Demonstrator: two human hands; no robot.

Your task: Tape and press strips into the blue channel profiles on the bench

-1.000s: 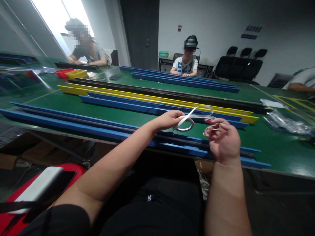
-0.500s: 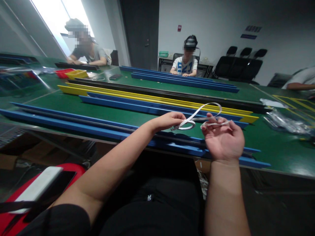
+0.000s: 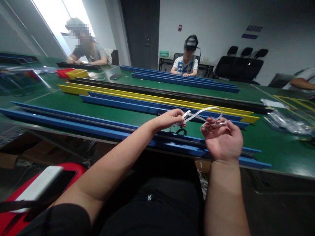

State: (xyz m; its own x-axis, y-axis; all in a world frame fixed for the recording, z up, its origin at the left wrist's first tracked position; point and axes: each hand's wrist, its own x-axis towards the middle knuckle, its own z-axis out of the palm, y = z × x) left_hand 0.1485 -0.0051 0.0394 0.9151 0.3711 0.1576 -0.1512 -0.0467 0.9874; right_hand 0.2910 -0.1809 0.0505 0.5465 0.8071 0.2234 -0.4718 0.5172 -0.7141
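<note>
A narrow white strip [image 3: 212,108], flat like a ribbon, arches between my two hands above the table. My left hand [image 3: 170,119] pinches one part of it between thumb and fingers, and a short bend of strip stands up beside the fingertips. Palm up, my right hand [image 3: 223,140] has its fingers curled round another part, which lies across the fingertips under the thumb. Below both hands run blue channel-shaped rails [image 3: 118,128], lying along the near table edge with a dark piece inside.
Yellow rails [image 3: 152,99] and black rails [image 3: 172,94] lie farther across the green table [image 3: 61,98]. Clear plastic bags [image 3: 289,123] are at the right. Red and yellow bins [image 3: 77,74] stand back left. Co-workers sit around the table, one person [image 3: 186,65] opposite.
The round curl of strip at my left hand has opened into an upright bend. The arch between the hands has sunk slightly, and my hands have barely moved.
</note>
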